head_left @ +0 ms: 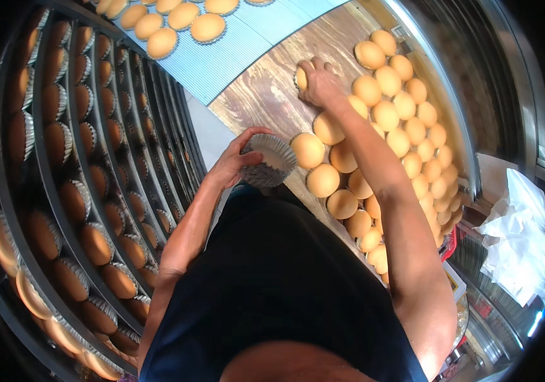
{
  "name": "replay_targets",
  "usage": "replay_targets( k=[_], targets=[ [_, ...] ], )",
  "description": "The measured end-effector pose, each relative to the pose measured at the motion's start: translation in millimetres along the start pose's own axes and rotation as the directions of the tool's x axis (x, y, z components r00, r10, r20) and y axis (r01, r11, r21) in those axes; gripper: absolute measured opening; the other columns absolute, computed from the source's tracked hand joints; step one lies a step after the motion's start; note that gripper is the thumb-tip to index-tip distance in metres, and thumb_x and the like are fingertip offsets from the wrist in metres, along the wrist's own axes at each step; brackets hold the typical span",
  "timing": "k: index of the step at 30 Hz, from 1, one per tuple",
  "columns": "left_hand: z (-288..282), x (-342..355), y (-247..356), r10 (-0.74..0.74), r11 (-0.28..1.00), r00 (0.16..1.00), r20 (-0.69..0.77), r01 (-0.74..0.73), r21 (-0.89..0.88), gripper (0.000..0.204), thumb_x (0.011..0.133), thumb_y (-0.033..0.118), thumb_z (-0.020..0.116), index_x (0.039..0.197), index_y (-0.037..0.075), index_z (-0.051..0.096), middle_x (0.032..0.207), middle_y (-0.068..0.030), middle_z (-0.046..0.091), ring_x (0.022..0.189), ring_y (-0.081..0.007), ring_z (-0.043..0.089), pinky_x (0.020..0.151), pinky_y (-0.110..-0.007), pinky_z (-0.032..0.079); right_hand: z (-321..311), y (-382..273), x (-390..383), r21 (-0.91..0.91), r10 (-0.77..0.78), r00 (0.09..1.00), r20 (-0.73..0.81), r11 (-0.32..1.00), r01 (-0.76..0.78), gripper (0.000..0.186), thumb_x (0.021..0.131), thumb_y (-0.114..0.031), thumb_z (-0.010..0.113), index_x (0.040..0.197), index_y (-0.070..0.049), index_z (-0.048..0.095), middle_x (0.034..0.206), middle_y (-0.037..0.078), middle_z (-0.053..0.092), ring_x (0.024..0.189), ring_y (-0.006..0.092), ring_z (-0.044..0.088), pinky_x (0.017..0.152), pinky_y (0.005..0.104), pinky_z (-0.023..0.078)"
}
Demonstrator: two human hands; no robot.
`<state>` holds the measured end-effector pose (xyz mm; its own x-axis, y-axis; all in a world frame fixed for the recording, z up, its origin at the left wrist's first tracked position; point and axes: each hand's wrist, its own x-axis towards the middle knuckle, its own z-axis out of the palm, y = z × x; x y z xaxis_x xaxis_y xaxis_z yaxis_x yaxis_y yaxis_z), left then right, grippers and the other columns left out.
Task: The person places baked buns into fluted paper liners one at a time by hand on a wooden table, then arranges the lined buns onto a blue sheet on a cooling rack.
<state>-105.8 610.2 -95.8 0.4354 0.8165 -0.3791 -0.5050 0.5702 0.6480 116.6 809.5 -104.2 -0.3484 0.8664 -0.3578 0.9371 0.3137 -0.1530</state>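
My left hand (231,165) grips a stack of empty fluted metal cups (267,159) above the near edge of a wooden board (266,70). Farther forward, my right hand (321,86) has its fingers curled round a golden round cake (301,79) with a fluted rim, over bare wood. Many golden round cakes (386,116) lie in rows on the board, to the right of and below my right hand, under and beside my forearm.
A black multi-tier rack (174,134) of cakes in fluted cups fills the left. A blue ribbed surface (260,28) bearing more cakes lies at the top. A metal edge (463,95) curves along the right, with crumpled white sheeting (514,235) below it.
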Motion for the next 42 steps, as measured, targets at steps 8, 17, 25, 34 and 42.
replay_targets(
  k=[8, 17, 25, 34, 42],
  targets=[
    [15.3, 33.7, -9.1, -0.120, 0.969, 0.990, -0.079, 0.099, -0.226, 0.066, 0.095, 0.018, 0.069, 0.153, 0.006, 0.040, 0.132, -0.0123, 0.062, 0.119, -0.0219, 0.064, 0.100, -0.033, 0.056, -46.2, -5.1, -75.2, 0.726, -0.453, 0.876, 0.167, 0.657, 0.202, 0.074, 0.076, -0.026, 0.091, 0.141, -0.011, 0.059, 0.127, 0.012, 0.066, 0.122, 0.0268, 0.061, 0.104, 0.0369, 0.049],
    [26.9, 63.8, -12.9, -0.132, 0.987, 0.987, 0.087, 0.138, -0.079, 0.060, 0.094, 0.014, 0.071, 0.148, 0.005, 0.048, 0.124, -0.0098, 0.066, 0.115, -0.0181, 0.066, 0.098, -0.034, 0.056, -39.5, 10.7, -114.1, 0.655, -0.511, 0.859, 0.033, 0.660, 0.368, 0.064, 0.076, -0.029, 0.091, 0.133, -0.013, 0.065, 0.125, 0.011, 0.064, 0.118, 0.0302, 0.061, 0.102, 0.0381, 0.050],
    [2.1, 98.2, 1.5, -0.157, 0.988, 0.987, -0.016, 0.157, 0.002, 0.060, 0.089, 0.013, 0.074, 0.144, 0.010, 0.052, 0.124, -0.0071, 0.067, 0.121, -0.0162, 0.062, 0.103, -0.035, 0.053, -27.5, 49.1, -64.1, 0.740, -0.137, 0.983, -0.118, 0.648, 0.180, 0.064, 0.072, -0.033, 0.093, 0.126, -0.008, 0.068, 0.127, 0.016, 0.062, 0.116, 0.0291, 0.062, 0.101, 0.0391, 0.051],
    [-23.1, 69.6, 74.4, 0.429, 0.822, 0.890, 0.156, -0.456, 0.340, 0.111, 0.050, 0.035, 0.103, 0.143, 0.008, 0.049, 0.151, -0.0135, 0.053, 0.139, -0.0255, 0.050, 0.117, -0.043, 0.041, -19.8, 56.3, 27.6, -0.102, 0.040, 0.907, -0.420, 0.991, -0.090, 0.058, 0.086, -0.038, 0.078, 0.134, -0.008, 0.066, 0.129, 0.017, 0.065, 0.119, 0.0319, 0.061, 0.102, 0.0412, 0.049],
    [-45.8, 63.5, 124.6, 0.496, 0.838, 0.808, 0.318, -0.541, 0.066, 0.097, 0.065, 0.038, 0.096, 0.144, 0.006, 0.050, 0.139, -0.0096, 0.059, 0.132, -0.0224, 0.055, 0.112, -0.040, 0.045, -121.9, -90.1, -13.2, 0.749, -0.458, 0.862, -0.217, 0.488, 0.448, 0.052, 0.086, -0.020, 0.084, 0.134, -0.008, 0.067, 0.122, 0.007, 0.068, 0.109, 0.0187, 0.063, 0.097, 0.0327, 0.051]
  ],
)
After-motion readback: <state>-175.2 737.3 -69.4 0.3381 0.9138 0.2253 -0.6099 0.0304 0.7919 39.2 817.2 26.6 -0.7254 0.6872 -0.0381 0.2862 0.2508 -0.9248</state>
